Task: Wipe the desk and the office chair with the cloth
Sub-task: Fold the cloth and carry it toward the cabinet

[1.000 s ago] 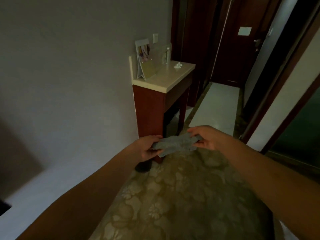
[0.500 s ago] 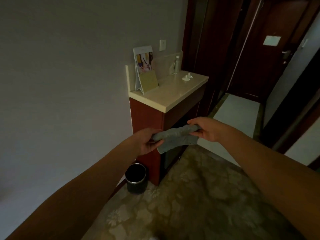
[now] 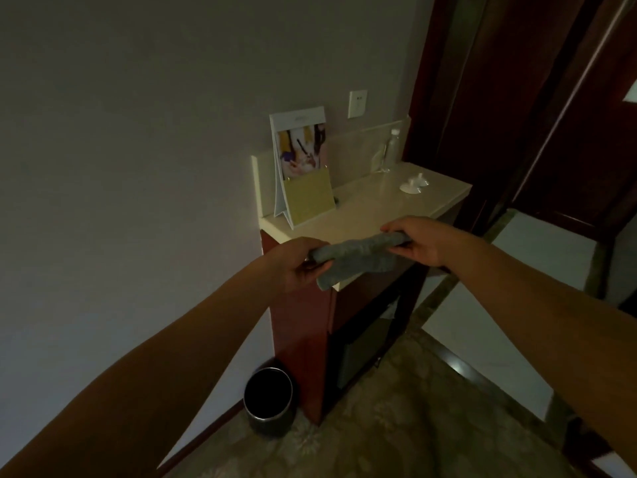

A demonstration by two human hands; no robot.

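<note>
While the grey cloth (image 3: pixel 358 253) hangs stretched between them, both hands are grasping it: the left hand (image 3: pixel 296 263) has its fingers curled round one bunched end, and the right hand (image 3: pixel 418 241) pinches the other end between thumb and fingers. The cloth sits in the air at the near edge of the pale surface (image 3: pixel 375 205), apparently not yet laid on it (the dim light makes any contact hard to judge). No office chair is in view.

The step in hand looks like getting the cloth down flat to begin wiping. To do it well, the cloth should be folded into a flat pad instead of a roll, then pressed with one hand and drawn in overlapping strokes from the back wall toward the near edge. The standing calendar (image 3: pixel 303 170), the clear bottle (image 3: pixel 391 150) and the small white object (image 3: pixel 415 184) should be lifted aside, since sweeping into them risks tipping them.
</note>
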